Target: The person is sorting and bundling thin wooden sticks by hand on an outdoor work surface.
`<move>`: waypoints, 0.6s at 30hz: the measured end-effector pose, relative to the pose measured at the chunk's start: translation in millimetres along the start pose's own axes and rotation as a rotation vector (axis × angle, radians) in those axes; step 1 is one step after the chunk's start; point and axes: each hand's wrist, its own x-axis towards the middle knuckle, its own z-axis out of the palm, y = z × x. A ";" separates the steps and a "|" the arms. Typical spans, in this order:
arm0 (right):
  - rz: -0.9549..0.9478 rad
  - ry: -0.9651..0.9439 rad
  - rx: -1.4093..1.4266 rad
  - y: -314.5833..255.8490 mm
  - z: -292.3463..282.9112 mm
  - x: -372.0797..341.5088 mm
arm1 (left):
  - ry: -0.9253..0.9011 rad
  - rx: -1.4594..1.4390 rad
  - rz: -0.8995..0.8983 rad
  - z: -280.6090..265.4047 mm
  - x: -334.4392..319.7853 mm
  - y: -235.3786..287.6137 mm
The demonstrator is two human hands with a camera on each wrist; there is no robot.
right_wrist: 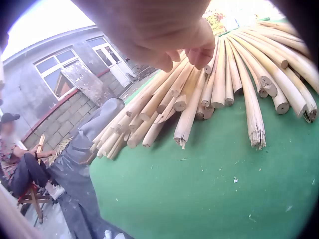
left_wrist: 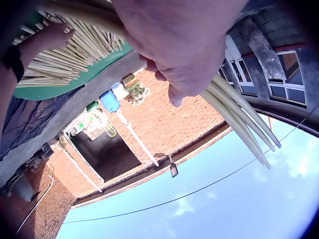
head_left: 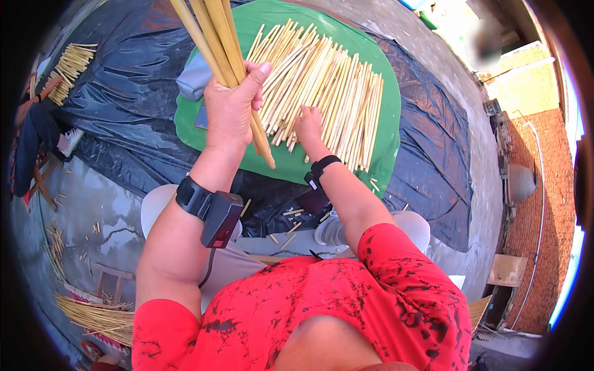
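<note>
A bundle of several long pale sticks (head_left: pixel 216 37) is gripped by my left hand (head_left: pixel 229 111), thumb across them, raised over the left part of the green mat. The left wrist view shows the same hand (left_wrist: pixel 182 45) curled round the bundle, stick ends (left_wrist: pixel 244 119) poking out past it. My right hand (head_left: pixel 310 127) is at the near ends of the sticks spread on the mat (head_left: pixel 328 80). In the right wrist view its curled fingers (right_wrist: pixel 199 55) pinch at a stick among the loose ends (right_wrist: pixel 219 92); the exact contact is partly hidden.
The green mat (head_left: pixel 390 105) lies on dark plastic sheeting (head_left: pixel 433 154). Beside its left part is a grey-blue object (head_left: pixel 193 77). Short cut pieces (head_left: pixel 291 227) lie near my feet. At the far left a seated person (right_wrist: pixel 25 164) handles sticks.
</note>
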 end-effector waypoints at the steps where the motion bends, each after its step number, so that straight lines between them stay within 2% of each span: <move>1: -0.002 -0.002 0.000 0.3 0.7 1.5 | -0.001 -0.007 -0.022 0.8 -0.5 -1.2; 3: 0.170 -0.094 0.059 1.7 1.1 4.4 | 0.001 -0.010 -0.046 1.3 0.0 -3.2; 4: 0.066 -0.047 0.004 4.4 1.2 4.8 | -0.002 -0.022 -0.050 1.1 0.1 -3.7; 5: 0.065 -0.050 0.004 6.1 2.3 6.5 | -0.005 -0.035 -0.054 0.7 0.5 -4.1; 8: 0.216 -0.112 0.008 13.7 3.3 13.8 | 0.000 -0.038 -0.073 0.1 0.8 -4.2; 11: 0.322 -0.088 0.075 18.4 0.5 19.1 | 0.013 -0.042 -0.103 -0.3 0.5 -5.4; 13: 0.320 -0.087 0.061 18.2 -5.4 21.1 | 0.022 -0.040 -0.102 -0.4 0.6 -5.2; 16: 0.430 -0.217 0.079 16.4 -14.7 27.4 | 0.030 -0.041 -0.097 0.1 0.5 -4.0; 17: 0.429 -0.220 0.077 16.6 -14.2 28.6 | 0.031 -0.044 -0.095 0.1 -0.1 -3.7; 18: 0.412 -0.130 0.113 17.2 -13.3 27.7 | 0.037 -0.043 -0.099 0.9 -1.0 -3.5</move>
